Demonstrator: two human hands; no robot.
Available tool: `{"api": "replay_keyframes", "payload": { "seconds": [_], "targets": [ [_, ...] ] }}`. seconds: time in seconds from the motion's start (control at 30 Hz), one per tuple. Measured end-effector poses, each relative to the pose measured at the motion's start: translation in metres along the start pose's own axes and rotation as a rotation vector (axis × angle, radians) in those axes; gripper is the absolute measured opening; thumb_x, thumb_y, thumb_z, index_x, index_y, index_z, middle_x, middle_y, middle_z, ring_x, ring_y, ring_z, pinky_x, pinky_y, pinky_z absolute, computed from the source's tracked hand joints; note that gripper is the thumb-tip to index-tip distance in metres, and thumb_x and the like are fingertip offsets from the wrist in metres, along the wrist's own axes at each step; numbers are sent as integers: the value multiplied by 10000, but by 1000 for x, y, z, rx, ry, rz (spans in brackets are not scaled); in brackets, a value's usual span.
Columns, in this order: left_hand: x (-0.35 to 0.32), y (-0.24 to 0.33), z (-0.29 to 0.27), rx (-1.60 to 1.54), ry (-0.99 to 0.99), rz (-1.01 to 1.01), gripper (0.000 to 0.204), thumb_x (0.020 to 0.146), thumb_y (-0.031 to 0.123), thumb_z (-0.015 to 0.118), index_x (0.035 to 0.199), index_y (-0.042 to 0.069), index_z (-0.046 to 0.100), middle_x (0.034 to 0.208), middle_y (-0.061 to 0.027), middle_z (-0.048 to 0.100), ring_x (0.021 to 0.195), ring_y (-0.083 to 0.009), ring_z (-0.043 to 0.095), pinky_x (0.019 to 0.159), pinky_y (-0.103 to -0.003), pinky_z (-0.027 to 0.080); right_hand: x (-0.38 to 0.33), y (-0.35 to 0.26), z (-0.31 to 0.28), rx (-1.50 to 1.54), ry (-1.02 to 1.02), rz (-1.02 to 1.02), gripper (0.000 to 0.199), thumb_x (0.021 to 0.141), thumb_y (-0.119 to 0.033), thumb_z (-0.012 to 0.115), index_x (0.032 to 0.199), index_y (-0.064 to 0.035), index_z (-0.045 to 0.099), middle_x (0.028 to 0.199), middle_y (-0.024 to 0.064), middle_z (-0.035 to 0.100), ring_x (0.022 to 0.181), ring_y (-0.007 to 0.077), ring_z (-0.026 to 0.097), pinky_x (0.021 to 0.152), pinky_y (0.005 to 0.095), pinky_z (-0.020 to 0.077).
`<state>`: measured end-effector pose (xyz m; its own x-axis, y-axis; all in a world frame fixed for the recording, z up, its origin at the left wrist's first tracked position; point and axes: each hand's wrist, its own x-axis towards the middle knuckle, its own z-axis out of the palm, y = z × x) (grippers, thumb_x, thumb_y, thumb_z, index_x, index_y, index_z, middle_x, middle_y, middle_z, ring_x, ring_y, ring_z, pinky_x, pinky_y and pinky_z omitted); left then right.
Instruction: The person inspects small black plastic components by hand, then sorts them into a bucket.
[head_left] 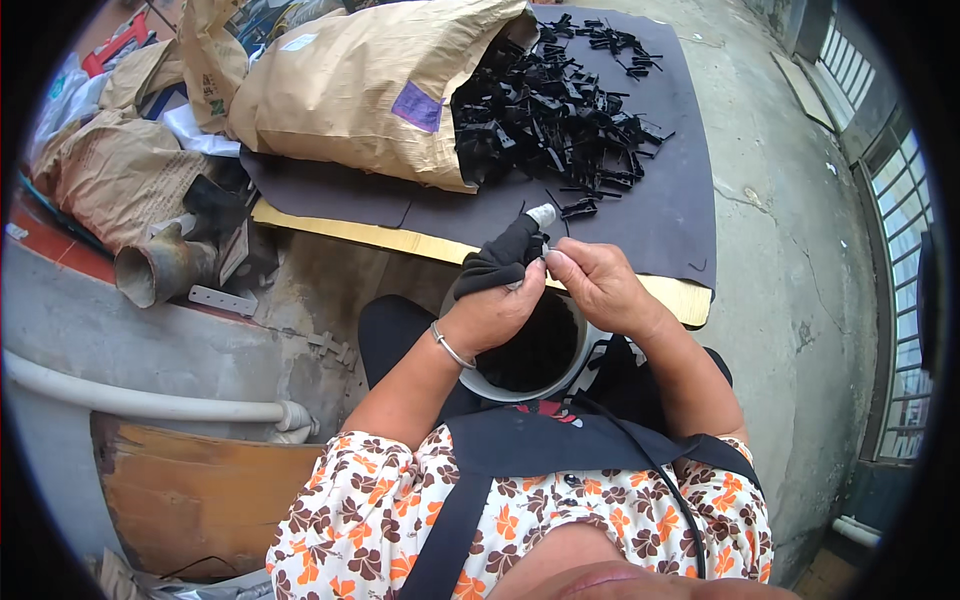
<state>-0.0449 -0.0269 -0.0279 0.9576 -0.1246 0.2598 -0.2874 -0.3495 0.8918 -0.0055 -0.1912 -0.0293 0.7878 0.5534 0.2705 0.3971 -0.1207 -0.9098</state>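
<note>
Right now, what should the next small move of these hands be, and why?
Probably steady the left hand, partly covered in black cloth, while the right hand works, rather than reach for the black parts: the fingertips meet closely, the bucket showing below; what lies between them is too small to identify.

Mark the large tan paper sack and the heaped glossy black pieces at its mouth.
Large tan paper sack (350, 95): head view, the middle of its side.
Glossy black pieces (557, 112): head view, the heap's middle.
</note>
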Motion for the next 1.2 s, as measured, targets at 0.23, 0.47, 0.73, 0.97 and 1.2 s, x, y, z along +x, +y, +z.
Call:
{"api": "replay_keyframes", "payload": {
  "seconds": [0.23,0.47,0.73,0.97,1.2],
  "targets": [
    [0,-5,3,251,15,219,390,823,63,513,1200,-36,502,1126,-212,581,989,-335,588,856,-356,463,0,6,9,14,24,83,271,942,-188,495,763,14,522,591,41,420,592,103,365,540,288,381],
    [-9,-5,5,512,56,234,391,801,53,524,1186,-11,504,1087,-193,579,918,-331,595,813,-367,475,1,28,33,230,64,58,256,933,-183,488,787,16,556,649,89,553,607,126,453,598,306,431],
    [-2,17,-24,-137,48,21,349,887,71,527,1225,-12,495,862,-47,602,706,-100,540,658,-237,467,1,16,6,-20,-69,35,200,853,-177,606,952,-3,602,745,128,631,670,207,611,634,319,477],
    [-3,7,-25,-685,-7,-281,433,914,50,459,1339,40,376,872,-54,558,559,-63,448,460,-214,395,-1,3,-6,-97,38,54,96,833,-115,610,862,-25,628,731,115,625,644,233,605,604,302,473],
    [-1,5,-12,-285,94,-145,344,906,73,486,1238,-13,468,765,-19,567,593,-72,492,536,-220,427,-1,20,-5,-151,60,-334,75,797,-68,637,865,-37,643,717,107,624,638,239,595,586,311,469]
  ]
}}
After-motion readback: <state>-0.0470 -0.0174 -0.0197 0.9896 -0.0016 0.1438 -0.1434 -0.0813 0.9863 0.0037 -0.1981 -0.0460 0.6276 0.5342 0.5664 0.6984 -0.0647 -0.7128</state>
